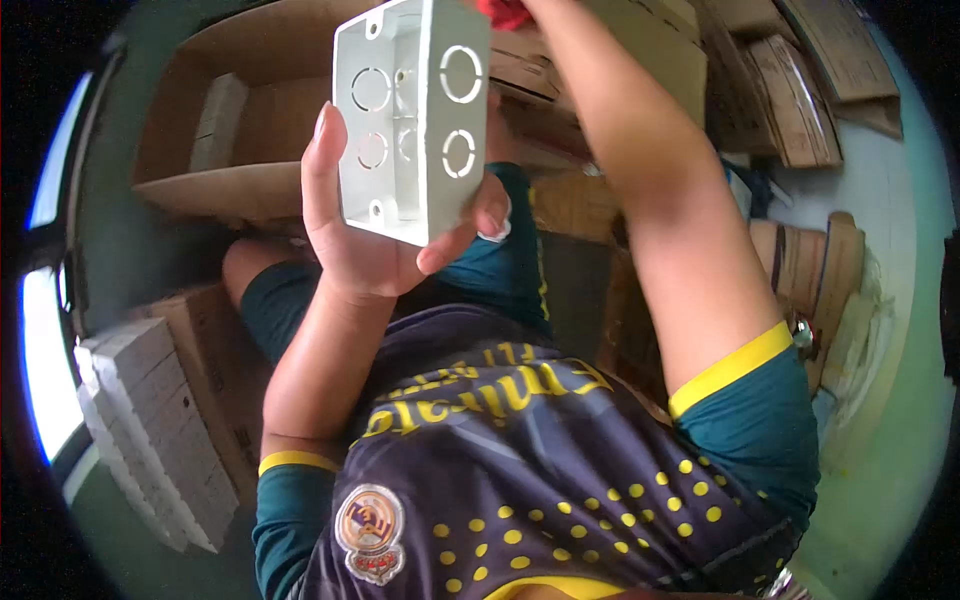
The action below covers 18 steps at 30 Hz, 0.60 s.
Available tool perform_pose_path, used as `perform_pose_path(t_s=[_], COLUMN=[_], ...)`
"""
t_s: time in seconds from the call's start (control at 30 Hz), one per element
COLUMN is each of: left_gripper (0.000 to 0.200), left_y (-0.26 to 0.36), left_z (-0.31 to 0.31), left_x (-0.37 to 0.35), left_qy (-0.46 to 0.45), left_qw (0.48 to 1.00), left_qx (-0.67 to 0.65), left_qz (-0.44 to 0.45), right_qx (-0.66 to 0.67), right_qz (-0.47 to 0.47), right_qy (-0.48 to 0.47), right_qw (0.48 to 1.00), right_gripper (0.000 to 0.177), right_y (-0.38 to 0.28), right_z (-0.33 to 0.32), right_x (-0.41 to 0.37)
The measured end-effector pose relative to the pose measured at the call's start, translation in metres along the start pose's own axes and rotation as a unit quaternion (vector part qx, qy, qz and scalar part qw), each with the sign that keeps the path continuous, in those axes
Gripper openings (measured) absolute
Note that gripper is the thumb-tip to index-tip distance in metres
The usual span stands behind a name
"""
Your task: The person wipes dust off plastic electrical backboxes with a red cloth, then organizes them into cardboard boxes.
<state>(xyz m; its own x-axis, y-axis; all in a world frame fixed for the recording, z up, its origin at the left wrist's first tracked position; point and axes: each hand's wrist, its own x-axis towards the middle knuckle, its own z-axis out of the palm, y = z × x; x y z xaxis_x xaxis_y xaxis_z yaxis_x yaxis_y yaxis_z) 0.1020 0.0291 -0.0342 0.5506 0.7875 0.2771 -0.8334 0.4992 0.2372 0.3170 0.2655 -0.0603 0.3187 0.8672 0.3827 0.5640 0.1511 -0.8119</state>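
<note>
A white plastic electrical wall box [456, 120] with round knockouts and screw lugs is held up in front of me. My left hand [365, 245] grips it from below, thumb and fingers closed around opposite sides, and its hollow inside partly shows. A small white patch [497, 228] is by a fingertip, too blurred to name. My right arm stretches up to the top edge. Only a sliver of my right hand [522, 8] shows there, beside something red [503, 13], and its fingers are hidden.
A large open cardboard box [215, 200] stands upper left, with a white block [218, 122] inside. White stacked pieces [165, 430] lie lower left beside a brown carton [205, 350]. More cardboard boxes [790, 100] fill the upper right, and flattened cardboard [835, 290] leans at the right.
</note>
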Motion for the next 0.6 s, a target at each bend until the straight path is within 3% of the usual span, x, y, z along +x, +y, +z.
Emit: perform_pose_path(t_s=[0.03,0.07,0.1,0.13,0.17,0.2,0.23,0.3,0.33,0.37,0.43,0.6], left_gripper=[0.082,0.082,0.082,0.081,0.081,0.080,0.077,0.072,0.066,0.059,0.054,0.058], left_y=[0.009,0.020,0.030,0.040,0.046,0.051,0.051,0.053,0.045,0.050,0.044,0.044], left_z=[0.005,0.007,0.003,-0.002,0.005,-0.002,-0.005,-0.007,-0.001,-0.008,0.003,0.022], left_x=[-0.004,-0.010,-0.015,-0.019,-0.022,-0.025,-0.026,-0.030,-0.026,-0.032,-0.039,-0.053], left_qy=[0.041,0.082,0.086,0.090,0.157,0.175,0.192,0.222,0.233,0.187,0.232,0.246], left_qw=[0.999,0.996,0.994,0.990,0.972,0.945,0.917,0.849,0.823,0.800,0.779,0.781], left_qx=[0.001,0.000,0.035,0.070,0.138,0.241,0.303,0.428,0.445,0.507,0.515,0.491], left_qz=[0.021,0.047,0.063,0.080,0.108,0.139,0.174,0.218,0.267,0.260,0.272,0.296], right_qx=[0.256,0.294,0.367,0.435,0.486,0.458,0.417,0.475,0.427,0.379,0.244,0.272], right_qz=[-0.013,0.103,0.182,0.115,0.045,0.063,-0.053,-0.005,-0.039,-0.074,-0.317,-0.193], right_qy=[-0.085,-0.058,-0.136,-0.156,-0.154,-0.182,-0.160,-0.163,-0.177,-0.190,-0.168,-0.163], right_qw=[0.963,0.948,0.902,0.880,0.859,0.868,0.893,0.865,0.886,0.903,0.901,0.929], right_gripper=[0.028,0.026,0.029,0.031,0.033,0.035,0.036,0.038,0.036,0.034,0.061,0.048], right_y=[0.026,0.017,0.018,-0.039,-0.073,-0.074,-0.091,-0.155,-0.152,-0.146,-0.155,-0.167], right_z=[0.011,0.006,-0.008,-0.030,-0.038,-0.051,-0.052,-0.052,-0.041,-0.030,-0.010,-0.002], right_x=[0.018,0.015,0.015,-0.026,-0.050,-0.062,-0.079,-0.129,-0.138,-0.145,-0.153,-0.193])
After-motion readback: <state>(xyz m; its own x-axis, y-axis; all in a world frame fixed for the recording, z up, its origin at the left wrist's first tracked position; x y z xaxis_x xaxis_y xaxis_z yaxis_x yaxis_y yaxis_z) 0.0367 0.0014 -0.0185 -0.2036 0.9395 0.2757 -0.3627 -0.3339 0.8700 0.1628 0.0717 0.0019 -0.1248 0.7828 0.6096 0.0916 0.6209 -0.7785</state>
